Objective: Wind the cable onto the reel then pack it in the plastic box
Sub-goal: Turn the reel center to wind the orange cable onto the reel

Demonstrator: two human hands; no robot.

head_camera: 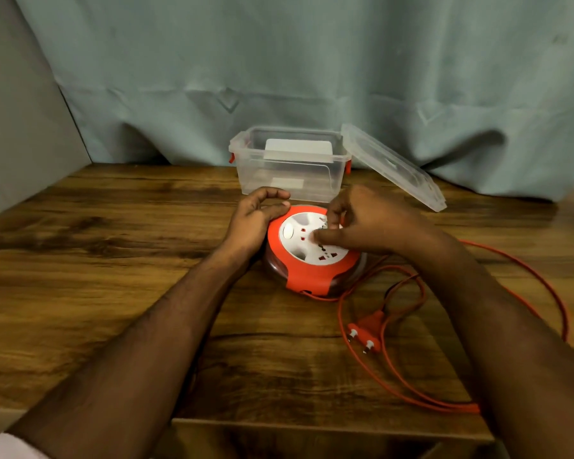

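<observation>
An orange and white cable reel (307,260) with sockets on its white face lies flat on the wooden table (113,260). My left hand (257,220) rests against the reel's left rim, fingers loosely curved. On the reel's white top, my right hand (362,223) pinches a small winding handle. The orange cable (557,306) loops loosely over the table to the right, and its two-pin plug (367,329) lies in front of the reel. Behind the reel stands a clear plastic box (289,164), open.
The box's clear lid (395,167) leans against its right side. A grey-green curtain (312,61) hangs behind the table. The table's front edge is near my forearms, and cable loops reach that edge at the right.
</observation>
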